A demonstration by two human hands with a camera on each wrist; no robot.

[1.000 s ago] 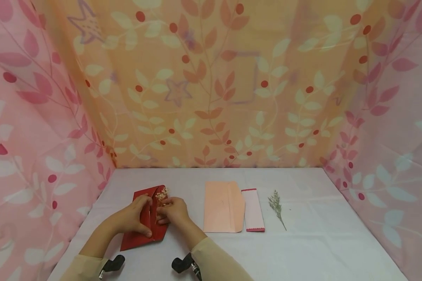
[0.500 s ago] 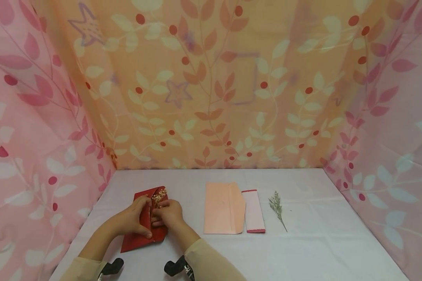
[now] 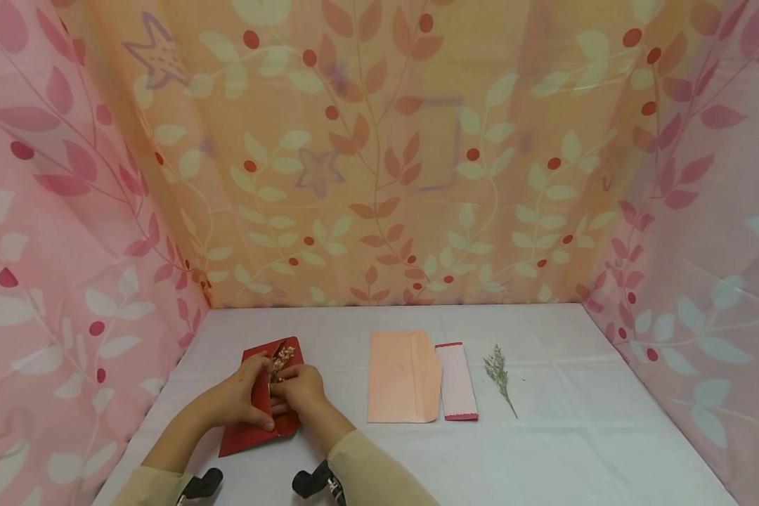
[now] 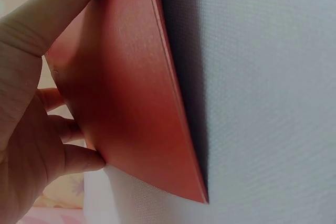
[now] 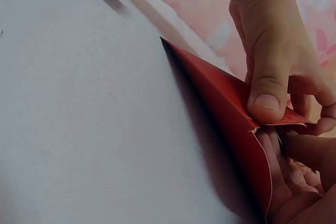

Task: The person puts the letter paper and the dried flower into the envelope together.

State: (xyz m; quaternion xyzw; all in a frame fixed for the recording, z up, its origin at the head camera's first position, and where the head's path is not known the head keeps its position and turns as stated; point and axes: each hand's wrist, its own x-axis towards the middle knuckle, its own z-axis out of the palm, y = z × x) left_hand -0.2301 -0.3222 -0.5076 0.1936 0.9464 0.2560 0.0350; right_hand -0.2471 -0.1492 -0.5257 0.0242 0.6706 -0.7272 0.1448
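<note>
A red envelope (image 3: 243,439) lies at the left of the table, tilted, its pocket mouth facing right. My left hand (image 3: 235,400) grips it along that mouth, thumb near and fingers far. In the left wrist view the envelope (image 4: 126,98) bows up under the left hand (image 4: 23,119), a corner near the cloth. My right hand (image 3: 303,388) pinches a sprig of small pale dried flowers (image 3: 282,355) at the mouth. The right wrist view has the right fingers (image 5: 273,166) partly inside the envelope (image 5: 215,90), under the left thumb; the stem is mostly hidden.
A peach envelope (image 3: 392,379) with its flap to the right lies mid-table. Beside it is a pale pink folded paper strip (image 3: 458,383) with red ends. A grey-green dried sprig (image 3: 496,369) lies farther right. Patterned curtains (image 3: 379,176) border the white cloth.
My right hand has moved left with the flower sprig, bringing it into the red envelope's mouth. The left hand keeps its hold, almost still.
</note>
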